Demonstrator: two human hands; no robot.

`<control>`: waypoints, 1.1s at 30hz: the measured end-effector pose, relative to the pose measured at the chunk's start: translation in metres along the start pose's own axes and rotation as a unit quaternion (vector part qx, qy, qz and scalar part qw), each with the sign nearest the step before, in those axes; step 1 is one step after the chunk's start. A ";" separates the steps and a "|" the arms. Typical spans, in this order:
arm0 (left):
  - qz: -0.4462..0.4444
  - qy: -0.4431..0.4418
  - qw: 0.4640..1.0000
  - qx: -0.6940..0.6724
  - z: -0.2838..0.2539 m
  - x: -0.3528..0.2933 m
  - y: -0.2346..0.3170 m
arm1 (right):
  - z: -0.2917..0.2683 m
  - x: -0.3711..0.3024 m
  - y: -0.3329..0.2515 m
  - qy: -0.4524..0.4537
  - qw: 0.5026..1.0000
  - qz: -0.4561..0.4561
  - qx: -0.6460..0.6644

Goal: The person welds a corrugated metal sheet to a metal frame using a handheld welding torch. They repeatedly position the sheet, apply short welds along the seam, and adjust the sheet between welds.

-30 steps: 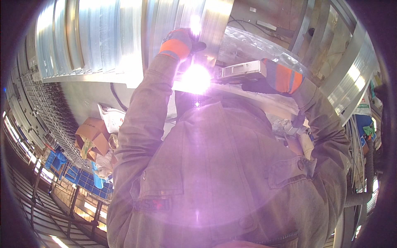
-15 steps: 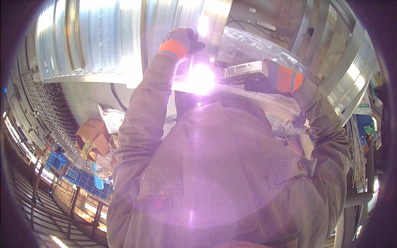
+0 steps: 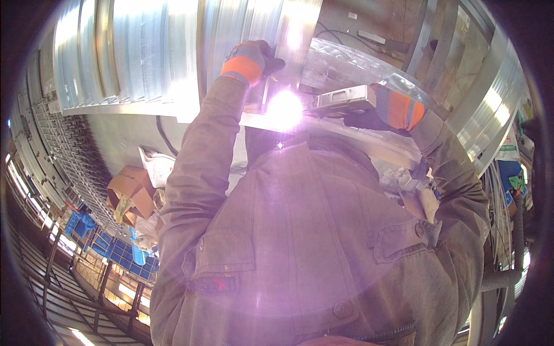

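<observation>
My left hand (image 3: 248, 61), in a grey and orange glove, rests at the upper middle over the shiny metal panels (image 3: 179, 57). Its fingers are curled in; whatever they grip is hidden. To the right, my right hand (image 3: 395, 109) wears a matching glove and is closed round a boxy silver hand tool (image 3: 346, 98), held roughly level with its front toward the left. Just beyond that front end, a blinding white-violet light (image 3: 284, 109) burns at the near edge of the metal, below my left hand. Glare hides the exact spot where tool and metal meet.
A pale metal strip (image 3: 369, 138) runs below my right hand. Clear plastic film (image 3: 358, 63) and metal bars (image 3: 424, 34) lie at the upper right. At left are an open cardboard box (image 3: 131, 187) and a rack of stacked metal pieces (image 3: 75, 150).
The bright light and the tool have shifted slightly to the right. The violet haze over the jacket is fainter. My left hand stays in nearly the same place.
</observation>
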State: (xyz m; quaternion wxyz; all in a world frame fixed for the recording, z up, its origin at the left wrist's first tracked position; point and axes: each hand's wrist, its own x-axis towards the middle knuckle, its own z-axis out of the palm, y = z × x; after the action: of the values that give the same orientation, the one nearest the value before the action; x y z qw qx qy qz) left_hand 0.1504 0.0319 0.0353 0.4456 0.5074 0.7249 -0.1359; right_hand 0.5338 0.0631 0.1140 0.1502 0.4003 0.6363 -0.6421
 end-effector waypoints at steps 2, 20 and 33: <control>-0.013 -0.001 0.999 -0.042 0.001 -0.004 0.001 | 0.000 -0.002 0.004 0.007 1.000 -0.004 -0.002; -0.169 0.314 0.934 0.021 -0.045 -0.087 -0.142 | 0.055 -0.096 -0.038 0.147 0.980 -0.132 0.022; -0.018 0.366 0.876 -0.315 0.017 -0.092 -0.095 | 0.097 -0.139 -0.022 0.315 0.940 -0.109 -0.079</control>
State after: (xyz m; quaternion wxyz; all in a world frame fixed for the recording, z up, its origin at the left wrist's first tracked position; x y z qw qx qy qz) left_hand 0.0853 -0.0779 0.0735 0.2825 0.3408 0.8495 0.2872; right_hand 0.5750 -0.0687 0.2142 -0.0971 0.4972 0.7397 -0.4431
